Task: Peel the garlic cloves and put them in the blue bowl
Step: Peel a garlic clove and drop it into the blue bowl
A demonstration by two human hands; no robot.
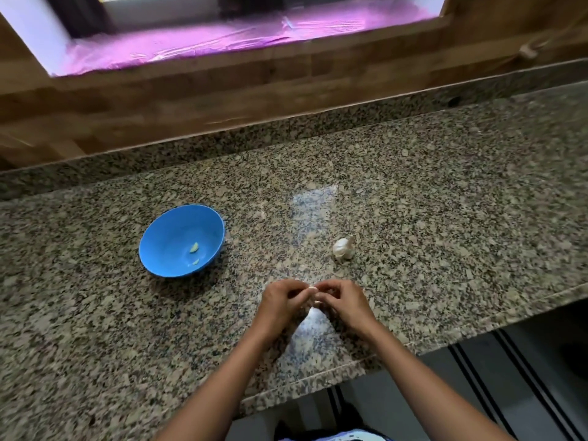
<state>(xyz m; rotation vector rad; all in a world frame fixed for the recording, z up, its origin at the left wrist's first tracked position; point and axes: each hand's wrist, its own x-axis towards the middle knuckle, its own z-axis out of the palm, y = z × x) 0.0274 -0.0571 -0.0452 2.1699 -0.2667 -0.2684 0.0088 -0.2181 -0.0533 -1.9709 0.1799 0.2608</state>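
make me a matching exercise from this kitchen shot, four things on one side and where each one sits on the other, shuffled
Things
1. blue bowl
2. garlic bulb
3. garlic clove being peeled
4. peeled cloves

Places
A. pinched between the fingertips of the left hand and the right hand
B. lying inside the bowl
C. on the granite counter, left of both hands
D. alone on the counter, beyond the right hand

Right pairs: 1-C, 2-D, 3-A, 4-B
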